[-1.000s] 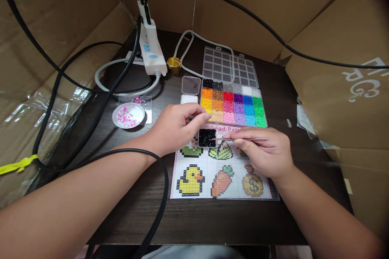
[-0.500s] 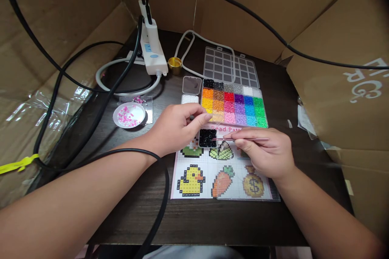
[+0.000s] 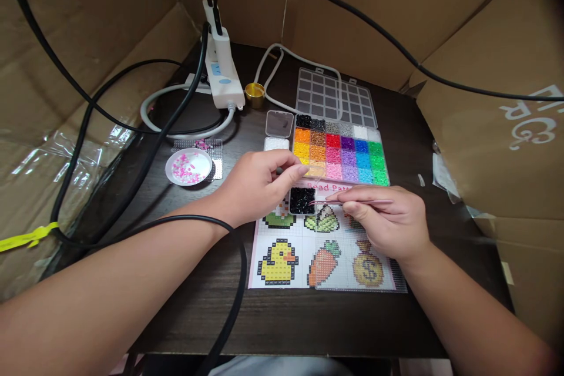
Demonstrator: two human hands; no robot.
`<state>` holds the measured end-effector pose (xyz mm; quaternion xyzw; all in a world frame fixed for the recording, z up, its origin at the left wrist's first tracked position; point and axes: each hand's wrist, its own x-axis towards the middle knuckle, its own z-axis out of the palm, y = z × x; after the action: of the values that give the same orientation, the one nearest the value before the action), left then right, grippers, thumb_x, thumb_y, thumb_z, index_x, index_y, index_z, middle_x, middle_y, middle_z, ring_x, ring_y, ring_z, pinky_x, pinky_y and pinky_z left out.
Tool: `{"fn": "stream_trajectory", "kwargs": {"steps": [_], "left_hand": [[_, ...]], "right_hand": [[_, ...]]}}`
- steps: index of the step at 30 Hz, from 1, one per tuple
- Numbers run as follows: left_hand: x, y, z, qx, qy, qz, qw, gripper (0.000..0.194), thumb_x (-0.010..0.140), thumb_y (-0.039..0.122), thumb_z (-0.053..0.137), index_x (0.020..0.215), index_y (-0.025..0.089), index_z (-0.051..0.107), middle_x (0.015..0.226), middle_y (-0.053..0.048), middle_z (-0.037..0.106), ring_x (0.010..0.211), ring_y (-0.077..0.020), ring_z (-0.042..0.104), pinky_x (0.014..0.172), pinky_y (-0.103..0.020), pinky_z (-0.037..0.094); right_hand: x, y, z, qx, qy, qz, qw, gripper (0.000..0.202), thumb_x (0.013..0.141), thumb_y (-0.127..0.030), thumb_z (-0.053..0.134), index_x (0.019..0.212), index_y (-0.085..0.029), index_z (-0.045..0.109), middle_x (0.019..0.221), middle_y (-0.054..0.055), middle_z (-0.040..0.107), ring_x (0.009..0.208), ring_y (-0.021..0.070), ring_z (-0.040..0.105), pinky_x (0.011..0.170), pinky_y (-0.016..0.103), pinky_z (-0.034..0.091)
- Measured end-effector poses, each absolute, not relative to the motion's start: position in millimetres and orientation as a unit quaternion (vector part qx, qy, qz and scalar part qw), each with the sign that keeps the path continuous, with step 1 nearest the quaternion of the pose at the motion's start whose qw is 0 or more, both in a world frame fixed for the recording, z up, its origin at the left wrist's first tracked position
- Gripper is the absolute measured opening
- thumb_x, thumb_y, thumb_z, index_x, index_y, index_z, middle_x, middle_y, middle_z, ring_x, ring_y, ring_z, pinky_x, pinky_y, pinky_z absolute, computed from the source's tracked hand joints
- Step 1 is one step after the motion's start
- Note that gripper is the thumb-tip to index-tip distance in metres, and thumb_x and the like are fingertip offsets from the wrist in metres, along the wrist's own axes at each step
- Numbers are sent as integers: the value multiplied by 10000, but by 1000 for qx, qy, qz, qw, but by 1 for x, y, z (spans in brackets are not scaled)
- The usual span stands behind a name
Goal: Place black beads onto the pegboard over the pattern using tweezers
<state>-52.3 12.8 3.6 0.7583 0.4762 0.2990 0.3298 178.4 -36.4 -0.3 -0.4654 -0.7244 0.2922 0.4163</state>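
My left hand [image 3: 271,179] is closed in a pinch at the far edge of a small clear box of black beads [image 3: 302,201], seemingly gripping its clear lid, mostly hidden by the fingers. Thin pink tweezers [image 3: 370,201] are held in my right hand [image 3: 390,220], their tips among the black beads at the box's right side. Under both hands lies a bead pattern sheet [image 3: 277,261] showing a yellow duck, a carrot and a money bag. A clear pegboard [image 3: 359,286] covers the sheet's right part.
Beyond the hands stands a compartment case of coloured beads [image 3: 341,155], lid folded back. A small box of white beads [image 3: 277,144] is beside it. Left are a white dish [image 3: 188,167] with pink beads, a power strip [image 3: 224,82] and a black cable [image 3: 240,270] looping over my left forearm.
The camera view has shifted very slightly. Both hands, the tweezers and the black bead box keep practically the same places.
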Motion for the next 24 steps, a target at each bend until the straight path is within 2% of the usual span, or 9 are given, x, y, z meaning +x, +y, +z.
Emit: {"fn": "stream_trajectory", "kwargs": {"steps": [24], "left_hand": [[-52, 13, 4, 757, 475, 301, 334, 314, 904, 419, 528, 797, 172, 689, 633, 18, 625, 570, -97, 504, 566, -234, 357]], "right_hand": [[176, -36, 1, -463, -729, 286, 415, 149, 805, -145, 693, 868, -257, 768, 823, 14, 783, 655, 162, 726, 617, 284, 617]]}}
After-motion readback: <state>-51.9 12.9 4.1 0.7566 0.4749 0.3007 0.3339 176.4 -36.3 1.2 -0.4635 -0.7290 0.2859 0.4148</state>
